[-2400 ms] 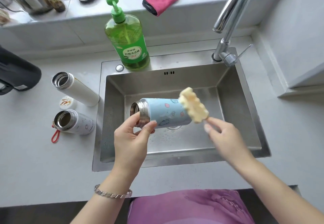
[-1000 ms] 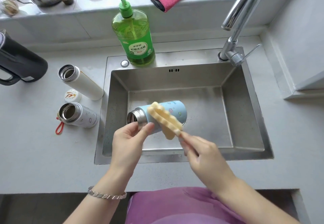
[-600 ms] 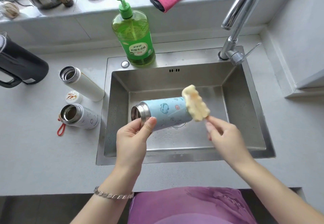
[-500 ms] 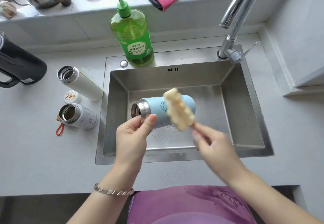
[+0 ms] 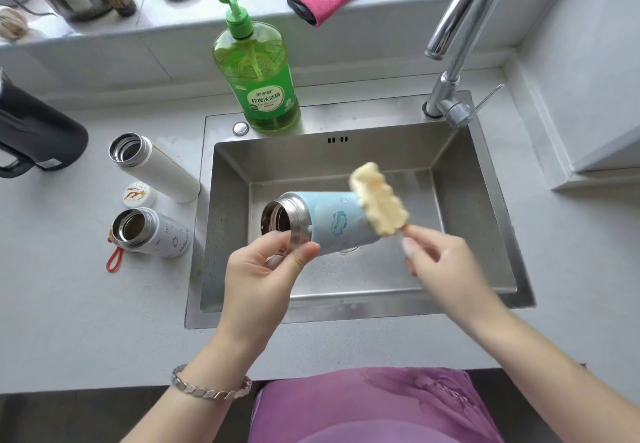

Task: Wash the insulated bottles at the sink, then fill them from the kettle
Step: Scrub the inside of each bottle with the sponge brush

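I am scrubbing the blue bottle (image 5: 334, 222) over the sink (image 5: 346, 314). My left hand (image 5: 263, 276) curls round its shiny steel neck, thumb on one side and fingers on the other. It holds the bottle on its side, with the open mouth to the left. My right hand (image 5: 446, 266) pinches the thin stick of the yellow sponge brush (image 5: 379, 198) with thumb and fingertips. The sponge lies across the far end of the bottle. I think it touches the blue side there, but it is blurry.

To do this well, I should grip the neck tight, for a wet bottle may slip. I should turn the bottle a bit at a time so the sponge rubs every side, and the bottom too. Then the sponge should go in the mouth to clean the inside. All drips should fall in the sink.

A white bottle (image 5: 156, 168) and a small bottle (image 5: 152, 233) wait open on the counter (image 5: 86, 304), near the black kettle (image 5: 34, 137).
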A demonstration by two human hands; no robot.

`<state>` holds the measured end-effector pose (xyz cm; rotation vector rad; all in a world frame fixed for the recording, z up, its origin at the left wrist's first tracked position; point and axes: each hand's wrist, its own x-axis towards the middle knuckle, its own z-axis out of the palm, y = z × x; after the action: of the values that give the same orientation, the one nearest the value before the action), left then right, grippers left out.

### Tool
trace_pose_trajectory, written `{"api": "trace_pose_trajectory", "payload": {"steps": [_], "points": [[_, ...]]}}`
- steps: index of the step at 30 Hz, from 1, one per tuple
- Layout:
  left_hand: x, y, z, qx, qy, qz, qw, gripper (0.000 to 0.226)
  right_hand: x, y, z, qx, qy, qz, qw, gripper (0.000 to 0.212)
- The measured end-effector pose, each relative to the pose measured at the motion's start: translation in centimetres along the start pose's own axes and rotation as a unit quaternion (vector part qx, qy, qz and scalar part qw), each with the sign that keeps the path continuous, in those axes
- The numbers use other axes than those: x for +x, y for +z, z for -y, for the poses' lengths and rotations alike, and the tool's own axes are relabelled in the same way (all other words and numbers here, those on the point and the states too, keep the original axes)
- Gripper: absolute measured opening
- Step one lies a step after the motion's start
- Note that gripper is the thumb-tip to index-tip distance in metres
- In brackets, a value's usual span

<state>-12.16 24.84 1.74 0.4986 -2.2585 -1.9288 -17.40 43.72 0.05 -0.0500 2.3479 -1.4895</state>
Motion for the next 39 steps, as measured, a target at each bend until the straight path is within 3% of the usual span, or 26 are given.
{"api": "trace_pose_trajectory", "payload": {"steps": [2,4,6,8,11,13,15,17,19,23,25,28,31,33,36,39], "points": [[-0.2,0.0,0.2,0.029,0.025,0.026,0.999,0.021,-1.5,0.8,1.6,0.028,-0.044,0.06,0.997,0.037],[-0.2,-0.7,0.6,0.039,0.053,0.043,0.997,0.032,-0.9,0.1,1.6,0.04,-0.016,0.064,0.997,0.032],[0.0,-1.4,0.8,0.087,0.108,0.066,0.988,0.023,0.6,-1.2,0.7,0.037,0.068,0.035,0.996,0.029],[0.0,-1.5,1.2,0.125,0.13,0.081,0.98,0.013,0.2,-1.2,1.5,0.037,0.068,0.054,0.996,0.028],[-0.2,-1.1,1.3,0.11,0.108,0.073,0.985,0.028,-1.5,0.0,3.6,0.068,-0.005,0.117,0.991,0.031],[-0.4,-1.3,1.4,0.104,0.105,0.066,0.987,0.039,-0.2,-0.4,2.3,0.057,0.046,0.084,0.994,0.029],[-0.5,-1.5,1.3,0.115,0.111,0.068,0.985,0.028,0.7,-0.7,1.3,0.023,0.101,0.059,0.993,0.028],[-0.5,-1.4,1.4,0.117,0.101,0.061,0.986,0.028,-0.1,0.0,2.0,0.01,0.06,0.089,0.994,0.028],[-0.7,-1.1,1.5,0.104,0.081,0.043,0.99,0.048,-1.4,1.0,3.3,0.029,0.008,0.129,0.991,0.03],[-1.0,-1.2,0.7,0.086,0.053,0.023,0.995,0.058,0.9,-0.2,1.5,0.029,0.11,0.072,0.991,0.025],[-0.8,-1.2,0.8,0.073,0.038,0.015,0.996,0.057,0.9,0.0,1.9,0.044,0.116,0.093,0.988,0.024],[-0.9,-1.3,0.8,0.047,0.016,0.013,0.999,0.049,-0.5,0.9,3.4,0.074,0.053,0.165,0.982,0.024],[-0.9,-2.0,0.9,0.048,0.03,0.035,0.998,0.047,1.3,-0.7,1.5,0.036,0.125,0.12,0.984,0.024],[-0.7,-2.5,1.4,0.063,0.061,0.061,0.994,0.031,1.7,-1.0,1.5,0.005,0.163,0.121,0.979,0.024],[-0.5,-3.0,2.4,0.125,0.098,0.093,0.983,0.015,0.9,-0.1,3.1,0.064,0.11,0.179,0.976,0.028],[-0.6,-3.2,2.6,0.122,0.108,0.107,0.981,0.013,1.6,-0.8,2.4,0.027,0.123,0.173,0.977,0.025]]}}
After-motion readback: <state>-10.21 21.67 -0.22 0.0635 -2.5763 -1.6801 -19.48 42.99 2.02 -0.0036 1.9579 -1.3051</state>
